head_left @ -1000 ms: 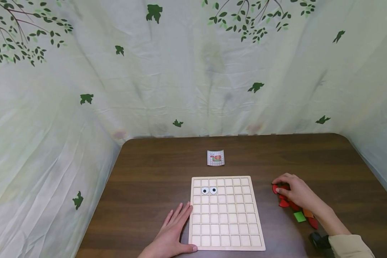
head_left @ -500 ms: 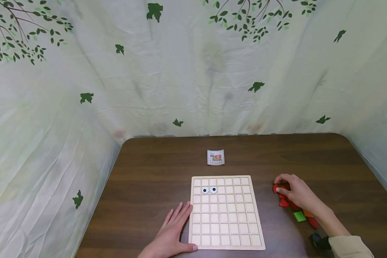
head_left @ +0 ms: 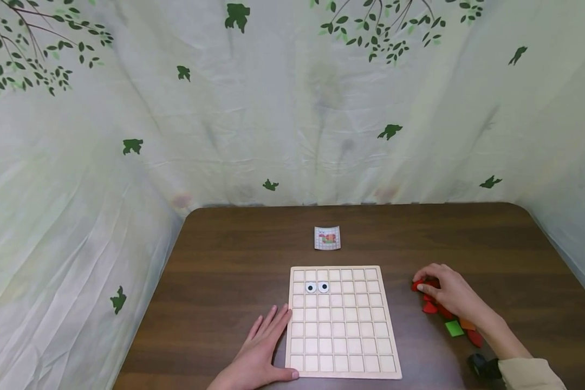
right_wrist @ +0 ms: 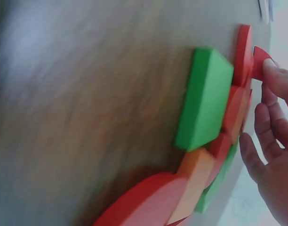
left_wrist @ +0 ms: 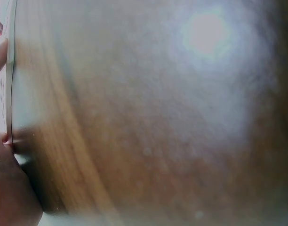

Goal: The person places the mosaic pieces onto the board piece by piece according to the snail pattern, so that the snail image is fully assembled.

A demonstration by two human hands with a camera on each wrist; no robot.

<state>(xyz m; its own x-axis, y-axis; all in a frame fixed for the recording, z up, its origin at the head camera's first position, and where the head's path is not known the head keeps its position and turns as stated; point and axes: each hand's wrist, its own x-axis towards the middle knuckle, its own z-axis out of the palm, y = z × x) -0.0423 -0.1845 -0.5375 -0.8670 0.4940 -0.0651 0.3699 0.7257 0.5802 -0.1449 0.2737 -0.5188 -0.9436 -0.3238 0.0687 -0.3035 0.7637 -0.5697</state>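
My left hand (head_left: 254,355) lies spread at the left edge of a pale wooden grid board (head_left: 342,374), fingertips and thumb on its rim. Two googly-eye pieces (head_left: 317,287) sit side by side in the board's upper left cells. To the right of the board, my right hand (head_left: 449,291) pinches a small red wooden piece (right_wrist: 260,64) between thumb and fingers. Beneath and beside that hand lie more pieces: a red one with a curved edge (head_left: 430,307), a green square block (head_left: 454,328), an orange block (head_left: 467,323) and a red rounded block (head_left: 474,338).
Behind the board, a small picture card (head_left: 327,238) with a coloured figure on a grid lies on the brown table (head_left: 244,244). A white curtain (head_left: 283,119) with leaf prints hangs along the far edge. A dark device (head_left: 482,365) is on the right wrist.
The red piece between my right thumb and fingers has turned slightly. Both hands stay in nearly the same places, and the head view has shifted a little.
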